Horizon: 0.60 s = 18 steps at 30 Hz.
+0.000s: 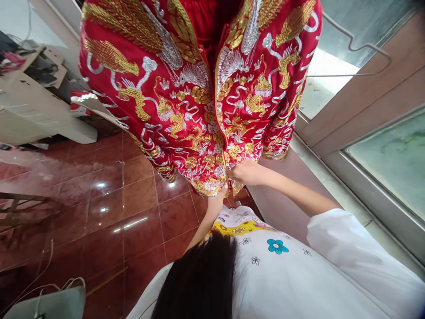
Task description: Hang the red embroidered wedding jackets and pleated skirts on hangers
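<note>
A red jacket (186, 106) hangs upright in front of me, thickly embroidered in gold and silver with birds, dragons and flowers. Its front edges meet down the middle and part at the neck. Both my hands are at the bottom of this front opening. My left hand (218, 195) grips the hem on the left side, thumb on top. Just above and to the right, my right hand (245, 172) has its fingers closed on the other front edge, with the fingertips partly hidden by the cloth.
A wire hanger (361, 46) juts out at the upper right beside framed glass panels (392, 159). Pale machine-like furniture (43, 97) stands at the left. Red tiles (139, 186) cover the floor. A grey-green seat or lid with cables (56, 303) is at the lower left.
</note>
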Motion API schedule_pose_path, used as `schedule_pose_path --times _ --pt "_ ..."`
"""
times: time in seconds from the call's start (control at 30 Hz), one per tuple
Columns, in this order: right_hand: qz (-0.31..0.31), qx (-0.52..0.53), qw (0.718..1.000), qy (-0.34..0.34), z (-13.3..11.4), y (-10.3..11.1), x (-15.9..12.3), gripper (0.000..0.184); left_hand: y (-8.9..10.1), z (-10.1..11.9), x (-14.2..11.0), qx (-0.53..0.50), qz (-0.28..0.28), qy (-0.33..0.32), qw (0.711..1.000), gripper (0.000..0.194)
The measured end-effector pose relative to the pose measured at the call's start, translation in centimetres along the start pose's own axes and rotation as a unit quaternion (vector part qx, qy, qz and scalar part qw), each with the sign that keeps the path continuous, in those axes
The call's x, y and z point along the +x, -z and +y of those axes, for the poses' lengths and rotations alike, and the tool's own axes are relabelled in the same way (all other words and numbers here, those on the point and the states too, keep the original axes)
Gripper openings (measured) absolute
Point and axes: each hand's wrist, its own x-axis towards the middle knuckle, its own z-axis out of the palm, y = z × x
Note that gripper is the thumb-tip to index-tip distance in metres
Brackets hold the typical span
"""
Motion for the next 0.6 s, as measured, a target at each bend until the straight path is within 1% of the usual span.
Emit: schedule_pose_path --times 0.1,0.17,0.23,0.3,0.37,0.4,0.5,0.6 --pt "0.015 0.009 0.999 0.030 1.2 0.8 1.7 0.024 0.0 0.0 0.5 -0.003 0.034 -0.019 0.999 0.049" --pt "0.020 0.034 0.998 0.057 1.7 0.6 2.9 0.024 0.1 0.1 0.6 -0.035 0.046 -0.013 0.998 0.051" --pt "0.032 0.083 0.993 0.071 1.6 -0.3 4.0 0.025 0.1 -0.1 0.4 -0.101 0.041 0.015 0.994 0.053" --pt "0.047 0.158 0.984 0.067 1.1 -1.8 4.6 0.027 0.0 -0.4 0.1 -0.167 0.016 0.040 0.985 0.056" --pt "0.053 0.216 0.973 0.057 0.6 -3.4 4.9 0.030 -0.2 -0.8 -0.1 -0.207 -0.007 0.051 0.977 0.056" --pt "0.054 0.229 0.971 0.052 0.3 -4.1 4.9 0.031 -0.3 -0.9 -0.2 -0.214 -0.005 0.052 0.976 0.055" --pt "0.059 0.210 0.975 0.033 -0.4 -5.4 4.8 0.033 -0.6 -1.3 -0.1 -0.213 0.039 0.043 0.975 0.055" --pt "0.063 0.178 0.982 0.007 -0.9 -5.4 4.6 0.031 -0.5 -1.5 0.1 -0.180 0.094 -0.007 0.979 0.063"
